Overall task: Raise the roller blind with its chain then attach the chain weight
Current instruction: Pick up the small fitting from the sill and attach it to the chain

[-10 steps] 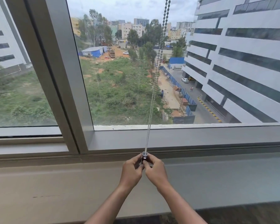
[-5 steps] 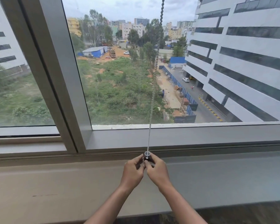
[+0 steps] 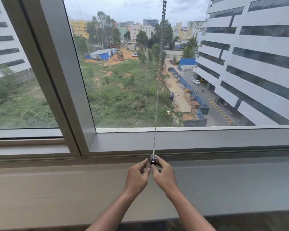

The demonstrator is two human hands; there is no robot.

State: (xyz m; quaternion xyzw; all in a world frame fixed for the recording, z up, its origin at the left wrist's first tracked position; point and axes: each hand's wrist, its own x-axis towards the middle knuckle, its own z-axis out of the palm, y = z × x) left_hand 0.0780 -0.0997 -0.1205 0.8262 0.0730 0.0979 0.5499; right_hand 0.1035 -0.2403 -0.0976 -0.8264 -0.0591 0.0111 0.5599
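Open air flanks the taut chain (image 3: 157, 97); window frame (image 3: 190, 139) blocks just behind.

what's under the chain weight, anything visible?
Little. The chain weight sits at the bottom of the bead chain, pinched between the left hand and right hand. Their fingertips cover its underside; the beige ledge lies beyond.

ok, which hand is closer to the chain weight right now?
Right. The right hand pinches the chain weight with its fingertips. The left hand sits just left of it, fingers curled close, contact unclear.
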